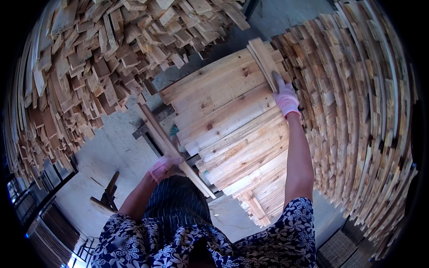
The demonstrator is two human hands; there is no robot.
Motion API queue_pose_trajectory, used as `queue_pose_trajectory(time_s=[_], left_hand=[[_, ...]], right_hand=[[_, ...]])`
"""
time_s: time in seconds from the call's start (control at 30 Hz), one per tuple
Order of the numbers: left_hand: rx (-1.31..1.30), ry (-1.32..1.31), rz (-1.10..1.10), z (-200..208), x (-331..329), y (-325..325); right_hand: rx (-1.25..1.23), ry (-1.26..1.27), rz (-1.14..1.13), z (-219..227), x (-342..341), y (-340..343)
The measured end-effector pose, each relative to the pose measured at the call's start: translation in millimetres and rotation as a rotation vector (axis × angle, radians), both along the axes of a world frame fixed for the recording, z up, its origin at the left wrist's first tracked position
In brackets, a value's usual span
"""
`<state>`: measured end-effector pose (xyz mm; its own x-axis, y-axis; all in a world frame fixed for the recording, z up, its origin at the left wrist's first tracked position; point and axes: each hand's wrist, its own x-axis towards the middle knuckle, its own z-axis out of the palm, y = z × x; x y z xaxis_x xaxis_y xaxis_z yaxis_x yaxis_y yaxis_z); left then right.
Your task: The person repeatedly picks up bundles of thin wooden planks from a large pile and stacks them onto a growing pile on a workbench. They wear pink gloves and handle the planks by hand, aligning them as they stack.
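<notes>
Stacks of cut timber wall in a concrete floor [111, 152] on both sides, a loose heap [89, 62] to the left and a neat stack [357, 111] to the right. Left hand [163, 166], gloved pink, grips a long wooden slat [172, 147] angled across the bench's [223, 120] near edge. Right hand [285, 96] reaches out, fingers closed on a short bundle of boards [264, 60] at the far corner.

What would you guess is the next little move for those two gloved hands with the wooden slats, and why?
Probably the left hand swings its long slat over onto the flat stack of boards. That slat hangs at an angle beside the stack's edge, not resting on it. The right hand already presses a small bundle of slats at the far end, so that end seems placed.
</notes>
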<state>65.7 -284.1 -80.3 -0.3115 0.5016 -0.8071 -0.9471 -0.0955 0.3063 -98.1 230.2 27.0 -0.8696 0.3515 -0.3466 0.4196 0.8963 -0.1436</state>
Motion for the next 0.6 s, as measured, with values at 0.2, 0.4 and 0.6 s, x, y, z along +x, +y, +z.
queue_pose_trajectory(time_s=[0.2, 0.4, 0.6], left_hand=[[-0.041, -0.119, -0.065, 36.7, -39.2, 51.8], [0.029, -0.225, 0.03, 16.0, -25.5, 77.0], [-0.078, -0.192, 0.085, 40.7, -17.9, 57.0]], right_hand=[[0.04, 0.014, 0.044, -33.7, -0.5, 47.5], [-0.01, -0.043, 0.002, -33.1, -5.6, 53.1], [-0.062, 0.02, 0.012, -38.1, 5.6, 32.1]])
